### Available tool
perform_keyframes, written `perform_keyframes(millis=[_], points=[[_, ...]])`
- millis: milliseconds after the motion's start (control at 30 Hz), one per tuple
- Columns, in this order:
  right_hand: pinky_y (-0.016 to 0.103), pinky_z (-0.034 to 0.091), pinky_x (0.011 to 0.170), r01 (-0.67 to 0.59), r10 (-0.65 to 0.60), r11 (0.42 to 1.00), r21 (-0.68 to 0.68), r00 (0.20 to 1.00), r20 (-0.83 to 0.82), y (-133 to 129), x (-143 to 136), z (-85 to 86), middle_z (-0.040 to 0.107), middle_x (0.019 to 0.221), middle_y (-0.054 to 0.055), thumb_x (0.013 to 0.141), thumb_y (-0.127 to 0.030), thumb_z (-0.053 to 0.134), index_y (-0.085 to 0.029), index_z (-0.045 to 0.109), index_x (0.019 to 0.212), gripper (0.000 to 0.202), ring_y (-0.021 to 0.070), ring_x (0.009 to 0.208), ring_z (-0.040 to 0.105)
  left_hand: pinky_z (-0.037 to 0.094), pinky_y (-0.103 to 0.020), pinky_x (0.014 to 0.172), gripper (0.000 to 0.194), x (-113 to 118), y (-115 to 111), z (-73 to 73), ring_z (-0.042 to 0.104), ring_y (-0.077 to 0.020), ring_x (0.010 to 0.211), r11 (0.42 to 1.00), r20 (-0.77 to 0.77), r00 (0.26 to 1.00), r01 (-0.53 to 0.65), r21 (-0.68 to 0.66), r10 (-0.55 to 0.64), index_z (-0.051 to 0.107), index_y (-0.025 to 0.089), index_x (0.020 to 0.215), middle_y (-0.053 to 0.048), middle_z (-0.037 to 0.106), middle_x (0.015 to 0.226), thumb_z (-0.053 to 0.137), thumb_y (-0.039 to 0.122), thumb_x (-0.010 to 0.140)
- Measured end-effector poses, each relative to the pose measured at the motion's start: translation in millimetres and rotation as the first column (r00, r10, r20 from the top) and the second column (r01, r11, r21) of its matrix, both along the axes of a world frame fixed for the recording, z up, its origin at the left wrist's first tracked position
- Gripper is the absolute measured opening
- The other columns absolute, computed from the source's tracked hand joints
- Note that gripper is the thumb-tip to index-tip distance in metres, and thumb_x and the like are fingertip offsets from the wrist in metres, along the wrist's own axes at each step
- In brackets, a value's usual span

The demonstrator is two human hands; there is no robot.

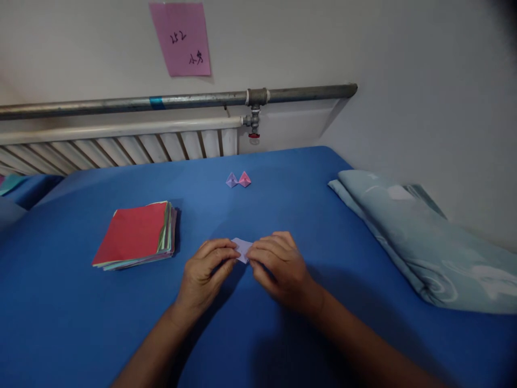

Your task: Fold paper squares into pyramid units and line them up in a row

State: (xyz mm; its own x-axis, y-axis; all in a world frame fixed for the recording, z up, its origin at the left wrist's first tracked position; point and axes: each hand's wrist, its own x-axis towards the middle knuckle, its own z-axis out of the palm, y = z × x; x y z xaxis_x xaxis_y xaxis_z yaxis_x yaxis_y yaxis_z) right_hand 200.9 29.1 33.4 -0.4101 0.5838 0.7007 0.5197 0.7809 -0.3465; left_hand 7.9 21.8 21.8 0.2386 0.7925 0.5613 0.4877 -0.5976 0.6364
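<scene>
A small folded piece of pale lilac paper (pixel 243 248) is held between my two hands, a little above or on the blue surface. My left hand (pixel 208 269) pinches its left edge between thumb and fingertips. From the other side, my right hand (pixel 280 265) grips the right edge the same way, and its fingers cover part of the paper. Beyond the hands lie two small folded paper pieces side by side, one purple origami piece (pixel 231 180) and one pink origami piece (pixel 244 179). Their near corners meet or almost meet.
A stack of coloured paper sheets (pixel 135 233), red on top, lies to the left on the blue surface (pixel 72 318). To the right is a folded pale teal cloth (pixel 404 231). Behind the far edge run a radiator (pixel 133 148) and a metal pipe (pixel 194 100) with a valve (pixel 254 121).
</scene>
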Motion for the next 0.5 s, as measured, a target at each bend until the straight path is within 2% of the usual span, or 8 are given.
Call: perform_keyframes(millis=[233, 500], points=[[0.036, 0.038, 0.080, 0.015, -0.011, 0.997, -0.076, 0.998, 0.060, 0.0, 1.1, -0.1, 0.070, 0.086, 0.005, 0.089, -0.017, 0.050, -0.018, 0.061, 0.089, 0.012, 0.0173, 0.081, 0.061, 0.053, -0.026, 0.084, 0.015, 0.8, -1.1, -2.1, 0.066, -0.0130, 0.091, 0.999, 0.047, 0.999, 0.022, -0.036, -0.020, 0.069, 0.022, 0.092, -0.002, 0.069, 0.095, 0.061, 0.012, 0.084], [0.035, 0.036, 0.080, 0.006, 0.002, 0.997, -0.081, 0.995, 0.099, 1.3, 1.6, -2.0, 0.071, 0.084, 0.004, 0.088, -0.015, 0.052, -0.017, 0.062, 0.088, 0.010, 0.0170, 0.080, 0.061, 0.053, -0.028, 0.081, 0.015, 1.7, 0.1, -1.9, 0.066, -0.0142, 0.089, 0.995, 0.080, 0.997, 0.023, -0.102, -0.015, 0.069, 0.022, 0.089, -0.002, 0.068, 0.091, 0.061, 0.011, 0.083]])
